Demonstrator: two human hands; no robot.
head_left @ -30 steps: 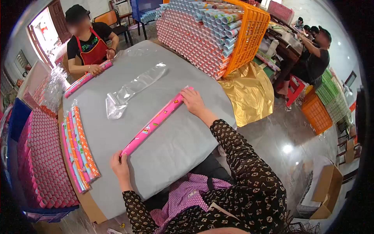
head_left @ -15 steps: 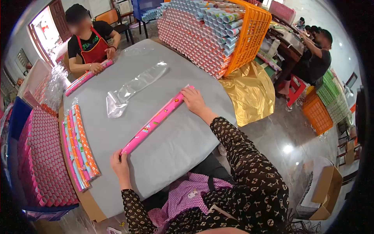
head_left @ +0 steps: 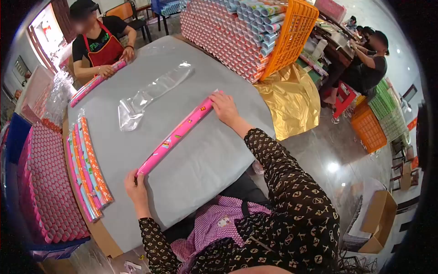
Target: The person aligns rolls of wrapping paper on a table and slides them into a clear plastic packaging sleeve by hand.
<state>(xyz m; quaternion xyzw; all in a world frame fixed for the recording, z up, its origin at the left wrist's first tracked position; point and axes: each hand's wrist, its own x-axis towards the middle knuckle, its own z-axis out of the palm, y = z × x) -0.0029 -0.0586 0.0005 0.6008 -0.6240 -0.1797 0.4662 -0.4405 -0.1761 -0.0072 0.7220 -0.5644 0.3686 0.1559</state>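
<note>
A long pink roll of wrapping paper (head_left: 180,132) with small coloured prints lies slantwise over the grey table, with a glossy clear film showing on it. At its near-left end, my left hand (head_left: 136,189) is closed round the tip. My right hand (head_left: 225,109) grips the far-right end, fingers over the top. Beyond the roll a flat, crumpled clear plastic sleeve (head_left: 153,98) rests on the table, touched by neither hand.
Several patterned rolls (head_left: 89,166) lie on the table's left side. Stacked paper tubes (head_left: 223,41) and an orange crate (head_left: 292,39) stand at the back, beside gold foil (head_left: 294,102). A blue bin of pink tubes (head_left: 54,187) is at left. Across the table, a co-worker (head_left: 102,45) holds another pink roll.
The whole view has shifted slightly, so the table and its things appear a little further left and up. Both my hands keep hold of the roll's ends.
</note>
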